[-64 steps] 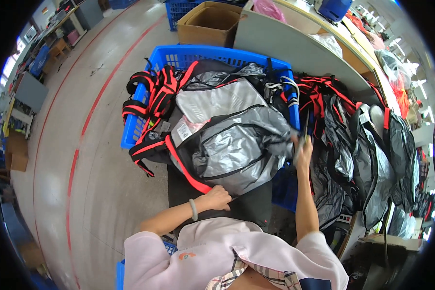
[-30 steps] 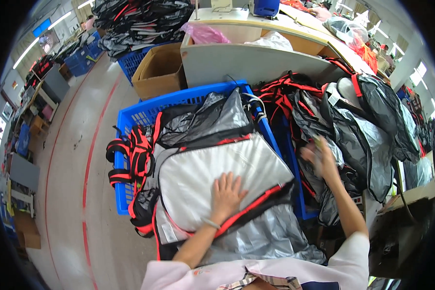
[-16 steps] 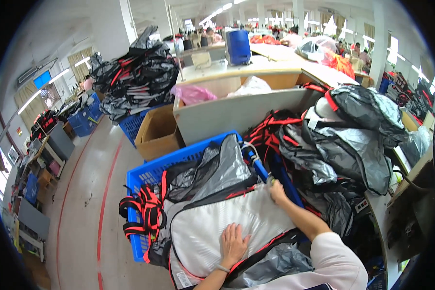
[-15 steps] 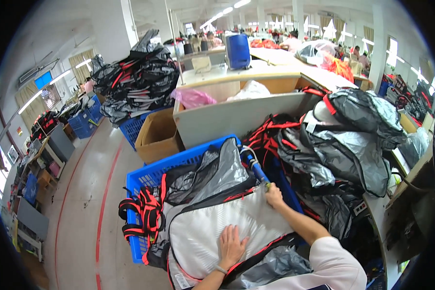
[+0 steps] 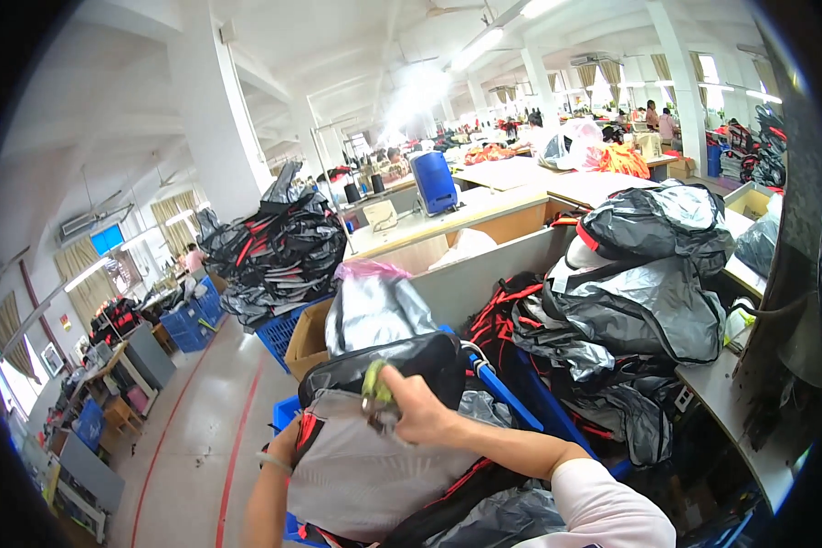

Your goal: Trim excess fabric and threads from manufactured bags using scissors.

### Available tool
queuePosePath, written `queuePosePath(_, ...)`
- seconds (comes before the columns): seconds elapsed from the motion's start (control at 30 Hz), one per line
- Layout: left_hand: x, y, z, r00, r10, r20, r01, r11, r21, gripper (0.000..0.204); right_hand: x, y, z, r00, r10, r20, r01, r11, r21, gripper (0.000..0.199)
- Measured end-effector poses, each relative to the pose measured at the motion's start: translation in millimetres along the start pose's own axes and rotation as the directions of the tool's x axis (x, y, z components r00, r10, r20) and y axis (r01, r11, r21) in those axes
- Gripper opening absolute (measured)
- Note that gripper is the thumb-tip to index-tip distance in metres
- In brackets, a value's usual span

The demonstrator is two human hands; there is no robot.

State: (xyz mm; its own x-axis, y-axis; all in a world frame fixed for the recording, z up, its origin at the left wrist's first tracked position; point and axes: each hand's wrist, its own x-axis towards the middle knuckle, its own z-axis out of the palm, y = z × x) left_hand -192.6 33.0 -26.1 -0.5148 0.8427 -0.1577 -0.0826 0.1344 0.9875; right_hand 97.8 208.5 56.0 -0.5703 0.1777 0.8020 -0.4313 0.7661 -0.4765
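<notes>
At the lower centre of the frame, a silver-grey and black fabric bag with red trim point(image 5: 365, 470) lies over a blue plastic crate point(image 5: 513, 398). The hands are apart: the left hand point(image 5: 289, 440) meets its left edge, grip unclear; the right hand point(image 5: 422, 411) clasps a blurred tool with yellow-green handle point(image 5: 375, 384). Beyond, upper centre, a pale worktop point(image 5: 484, 219).

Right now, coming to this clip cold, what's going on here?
A person's right-hand grip holds a small tool with a yellow-green handle, blurred, over a silver-grey bag with black and red trim. The left-hand grip is at the bag's left edge, its fingers hidden. The bag lies across a blue crate, and similar bags are heaped to the right.
</notes>
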Motion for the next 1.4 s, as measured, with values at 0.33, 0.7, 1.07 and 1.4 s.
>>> queuePosePath(0.33, -142, 112, 144, 0.974, -0.045, 0.222, -0.131, 0.685, 0.716, 0.071, -50, 7, -65, 0.864, 0.338, -0.375, -0.130, 0.867, 0.482, 0.043)
queuePosePath(0.7, -106, 252, 199, 0.905, -0.032, 0.423, -0.336, 0.556, 0.761, 0.047, -34, 18, -99, 0.660, 0.392, -0.641, 0.056, 0.825, 0.562, 0.040)
queuePosePath(1.07, -13, 42, 197, 0.930, -0.299, 0.212, -0.055, 0.457, 0.888, 0.058, -193, 55, -87, 0.671, 0.654, -0.349, -0.583, 0.756, 0.297, 0.039)
queuePosePath(1.4, -45, 30, 173, 0.966, 0.086, 0.242, -0.256, 0.423, 0.869, 0.055, -110, 104, -80, 0.836, 0.546, 0.064, -0.540, 0.794, 0.279, 0.041)
